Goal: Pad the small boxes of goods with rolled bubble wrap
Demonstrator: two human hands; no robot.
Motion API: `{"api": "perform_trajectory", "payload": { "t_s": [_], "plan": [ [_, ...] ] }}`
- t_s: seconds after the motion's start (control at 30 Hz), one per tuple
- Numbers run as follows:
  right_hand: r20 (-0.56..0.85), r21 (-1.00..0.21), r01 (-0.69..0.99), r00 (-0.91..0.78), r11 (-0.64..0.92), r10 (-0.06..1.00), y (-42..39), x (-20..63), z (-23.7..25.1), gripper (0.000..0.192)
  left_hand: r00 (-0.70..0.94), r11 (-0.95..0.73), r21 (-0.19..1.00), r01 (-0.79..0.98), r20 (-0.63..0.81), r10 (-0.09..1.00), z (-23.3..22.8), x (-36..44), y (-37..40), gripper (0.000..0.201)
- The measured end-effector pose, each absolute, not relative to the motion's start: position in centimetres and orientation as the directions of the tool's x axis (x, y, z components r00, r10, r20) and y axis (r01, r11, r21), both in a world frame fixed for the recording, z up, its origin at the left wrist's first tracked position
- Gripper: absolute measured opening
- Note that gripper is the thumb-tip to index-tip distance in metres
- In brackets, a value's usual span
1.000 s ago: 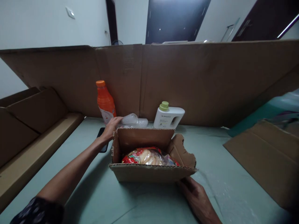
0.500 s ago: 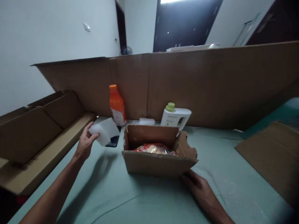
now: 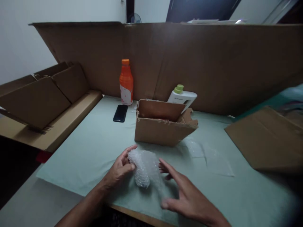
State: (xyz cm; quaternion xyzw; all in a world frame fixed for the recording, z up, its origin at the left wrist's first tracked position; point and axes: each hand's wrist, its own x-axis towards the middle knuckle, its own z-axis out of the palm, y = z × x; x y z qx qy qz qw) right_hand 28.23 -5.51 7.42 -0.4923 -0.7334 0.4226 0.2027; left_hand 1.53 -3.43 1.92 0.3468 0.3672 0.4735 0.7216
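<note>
1. Left hand [image 3: 119,170]: fingers curled, pinching the bubble wrap [image 3: 145,167] roll.
2. Right hand [image 3: 187,197]: fingers spread, touching the wrap's other side.
3. Wrap sits on the table [image 3: 94,142], in front of the cardboard box [image 3: 161,130].

The scene is dim, with a cool greenish cast. The brightest areas are the pale wall [image 3: 23,41] at upper left and a thin strip above the cardboard screen [image 3: 213,63], so light probably comes from there. Corners fall into deep shadow. Wide-angle distortion bends the edges. The right hand [image 3: 187,198] is motion-blurred, and the bubble wrap [image 3: 144,167] looks soft.
</note>
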Motion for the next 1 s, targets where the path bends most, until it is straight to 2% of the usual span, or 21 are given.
{"api": "perform_trajectory", "payload": {
  "t_s": [0.03,0.1,0.17,0.2,0.27,0.33,0.4,0.43,0.5,0.6,0.67,0.7,0.77,0.87,0.93,1.0],
  "plan": [
    [-0.073,-0.846,0.509,-0.406,0.159,0.911,-5.8,26.8,6.9,0.074,0.315,0.331,0.856,-0.396,-0.212,0.925,1.5,1.9,-3.2,0.083],
    [0.012,-0.868,0.469,-0.311,0.164,0.950,-5.8,25.0,5.8,0.040,0.260,0.318,0.878,-0.358,-0.233,0.937,1.0,1.7,-2.7,0.086],
    [0.085,-0.857,0.483,-0.214,0.181,0.973,-5.4,24.6,5.1,0.030,0.094,0.212,0.924,-0.317,-0.192,0.977,1.1,0.5,-2.4,0.087],
    [0.112,-0.849,0.492,-0.186,0.191,0.976,-5.2,24.7,5.0,0.028,0.008,0.121,0.959,-0.257,-0.123,0.992,1.5,-0.2,-2.5,0.085],
    [0.143,-0.844,0.492,-0.179,0.214,0.973,-4.9,24.9,5.2,0.025,-0.070,-0.084,0.996,0.006,0.084,0.994,2.8,-0.8,-2.8,0.079],
    [0.175,-0.850,0.457,-0.226,0.263,0.958,-4.8,24.9,5.8,0.023,0.033,-0.291,0.899,0.326,0.297,0.954,4.4,-0.2,-3.1,0.078],
    [0.218,-0.853,0.415,-0.270,0.317,0.938,-4.8,24.7,6.6,0.022,0.260,-0.454,0.742,0.493,0.372,0.891,5.6,1.2,-2.9,0.081],
    [0.235,-0.854,0.400,-0.276,0.333,0.932,-4.8,24.7,6.9,0.022,0.368,-0.495,0.695,0.522,0.339,0.866,5.9,1.9,-2.5,0.080],
    [0.245,-0.864,0.386,-0.236,0.322,0.940,-5.0,25.5,7.4,0.021,0.509,-0.477,0.651,0.591,0.158,0.846,5.8,2.8,-1.6,0.069],
    [0.231,-0.899,0.381,-0.006,0.216,0.973,-5.5,28.5,7.1,0.020,0.507,-0.359,0.580,0.731,-0.110,0.855,4.5,2.2,-0.4,0.034],
    [0.218,-0.915,0.382,0.200,0.129,0.955,-5.8,30.9,6.2,0.021,0.487,-0.322,0.558,0.765,-0.173,0.856,3.4,0.9,-0.1,0.017],
    [0.203,-0.920,0.384,0.285,0.082,0.937,-5.8,32.0,5.6,0.023,0.483,-0.309,0.565,0.765,-0.186,0.856,2.9,0.3,0.0,0.014],
    [0.157,-0.925,0.380,0.385,-0.001,0.909,-5.9,33.6,4.2,0.029,0.482,-0.283,0.593,0.753,-0.206,0.851,2.4,-0.8,0.1,0.018],
    [0.073,-0.906,0.413,0.368,-0.093,0.927,-5.8,35.1,2.0,0.038,0.443,-0.254,0.616,0.746,-0.174,0.879,2.1,-1.9,0.6,0.032],
    [0.092,-0.830,0.547,0.320,-0.105,0.943,-5.6,36.1,1.0,0.045,0.377,-0.242,0.618,0.748,-0.095,0.921,2.1,-2.4,1.2,0.043],
    [0.193,-0.704,0.707,0.286,-0.071,0.938,-5.1,36.9,0.6,0.055,0.295,-0.220,0.649,0.728,-0.007,0.955,2.0,-2.7,2.1,0.054]
  ]
}}
